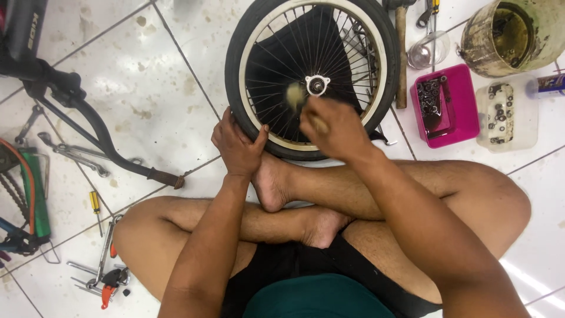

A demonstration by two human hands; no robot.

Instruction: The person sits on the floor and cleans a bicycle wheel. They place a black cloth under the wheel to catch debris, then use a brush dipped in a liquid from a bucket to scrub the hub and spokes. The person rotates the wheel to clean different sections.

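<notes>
The small bicycle wheel [313,76] lies flat on the tiled floor [147,88] just ahead of the person's crossed legs, its black tyre and pale rim ringing fine spokes that run in to the silver hub [317,85] at the centre. A brush [296,96] with pale, blurred bristles sits over the spokes just left of and below the hub, almost touching it; its handle runs down and to the right, back into the right hand [335,131], whose fingers are closed around it. The right hand is thus the nearer to the hub. The left hand [236,147] is at the wheel's near-left edge, fingers wrapped over the tyre and thumb against its sidewall, well apart from the hub. Further out, a pink tray [445,106] of small metal parts and a hammer [401,56] lie right of the wheel, a dirty bucket [513,35] beyond them.
</notes>
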